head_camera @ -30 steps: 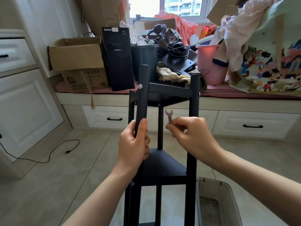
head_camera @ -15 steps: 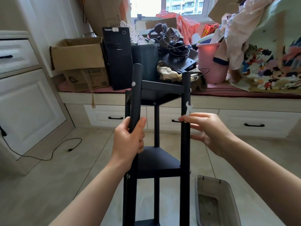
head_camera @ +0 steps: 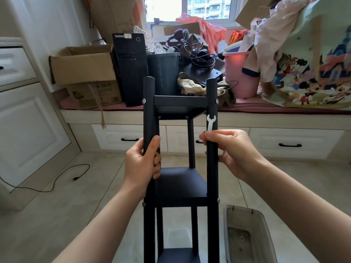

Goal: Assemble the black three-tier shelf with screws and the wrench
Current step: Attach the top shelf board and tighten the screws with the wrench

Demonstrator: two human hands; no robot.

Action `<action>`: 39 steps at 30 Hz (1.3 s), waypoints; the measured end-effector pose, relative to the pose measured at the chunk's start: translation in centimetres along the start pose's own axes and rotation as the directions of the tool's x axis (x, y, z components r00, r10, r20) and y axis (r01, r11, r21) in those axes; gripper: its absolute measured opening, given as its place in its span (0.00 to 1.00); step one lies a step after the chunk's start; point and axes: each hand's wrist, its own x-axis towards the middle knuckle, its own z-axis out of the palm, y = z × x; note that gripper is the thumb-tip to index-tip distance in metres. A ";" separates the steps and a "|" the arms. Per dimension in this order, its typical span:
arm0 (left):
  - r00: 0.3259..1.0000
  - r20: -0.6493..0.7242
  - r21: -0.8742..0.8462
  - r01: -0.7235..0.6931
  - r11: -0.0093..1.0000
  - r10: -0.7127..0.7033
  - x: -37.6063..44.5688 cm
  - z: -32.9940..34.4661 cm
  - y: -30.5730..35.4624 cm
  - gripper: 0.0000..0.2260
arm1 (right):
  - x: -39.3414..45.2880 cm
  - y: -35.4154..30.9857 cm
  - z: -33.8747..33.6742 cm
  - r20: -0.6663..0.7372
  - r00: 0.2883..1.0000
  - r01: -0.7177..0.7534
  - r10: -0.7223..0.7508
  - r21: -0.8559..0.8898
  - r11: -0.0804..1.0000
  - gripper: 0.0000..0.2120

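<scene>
The black three-tier shelf [head_camera: 180, 185] stands upright on the tiled floor in front of me, its top tier near window-seat height. Silver screw heads show on both front posts at the top and middle tiers. My left hand [head_camera: 142, 164] grips the front left post between those tiers. My right hand [head_camera: 233, 150] pinches the lower end of a small flat silver wrench [head_camera: 210, 123], whose open jaw points up in front of the front right post. The fingers of that hand lie around the same post.
A grey plastic bin [head_camera: 250, 238] sits on the floor at the shelf's right foot. Behind the shelf runs a window seat with drawers [head_camera: 292, 141], piled with cardboard boxes [head_camera: 83, 73], a black computer tower [head_camera: 131, 69], a pink bucket [head_camera: 239, 76] and cloth. A black cable [head_camera: 57, 177] lies on the floor at left.
My right hand carried the wrench from the shelf's middle over to the front right post and now rests against it. The shelf turned to face me squarely; my left hand kept its grip.
</scene>
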 end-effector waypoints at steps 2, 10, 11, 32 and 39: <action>1.000 -0.002 -0.012 0.006 1.000 -0.006 0.2 0.1 -0.2 0.17 | 0.0 -0.1 -0.1 0.004 1.000 0.012 -0.012 -0.002 1.000 0.07; 0.999 -0.043 0.022 -0.004 1.000 0.005 1.2 0.0 -1.1 0.15 | -0.4 -0.1 0.0 0.051 0.997 0.059 -0.061 0.038 0.998 0.05; 0.999 -0.043 0.030 -0.012 0.999 0.013 1.3 -0.1 -1.2 0.15 | -0.5 -0.1 0.0 0.055 0.996 0.066 -0.068 0.034 0.997 0.04; 0.972 -0.176 0.377 -0.083 0.923 0.159 2.0 -1.6 -0.5 0.14 | -2.1 -1.7 0.2 0.381 0.906 0.271 -0.186 -0.184 0.945 0.05; 0.901 -0.218 0.559 -0.199 0.805 0.375 -0.6 -1.9 1.7 0.15 | -1.6 -1.8 1.0 0.387 0.907 0.255 -0.165 -0.195 0.947 0.05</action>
